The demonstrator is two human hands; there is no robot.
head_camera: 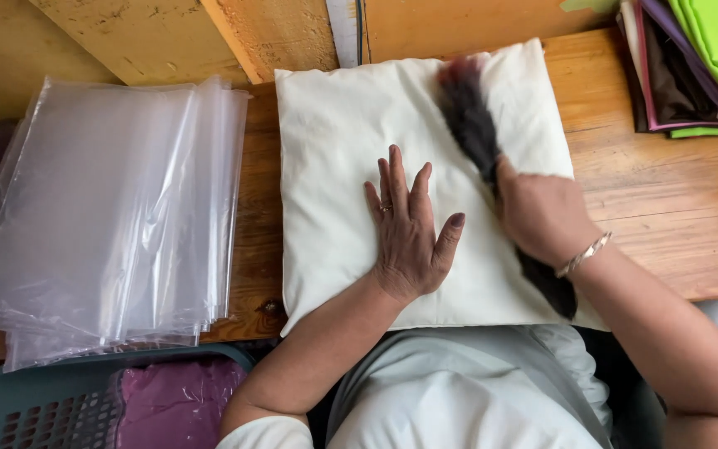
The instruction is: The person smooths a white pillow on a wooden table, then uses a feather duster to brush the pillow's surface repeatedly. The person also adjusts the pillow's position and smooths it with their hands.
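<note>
A cream square cushion (342,150) lies flat on the wooden table (666,199). My left hand (409,229) rests palm down on the middle of the cushion, fingers spread, with a ring on one finger. My right hand (542,212), a bangle at the wrist, grips a dark bristly brush (469,120). The brush's blurred head lies over the cushion's upper right part, and its dark handle end sticks out below my hand near the cushion's lower right corner.
A thick stack of clear plastic bags (101,216) lies left of the cushion. A teal basket (51,407) with purple cloth stands at the lower left. Folded green, purple and brown fabrics (700,66) are piled at the table's top right. A wooden wall runs behind.
</note>
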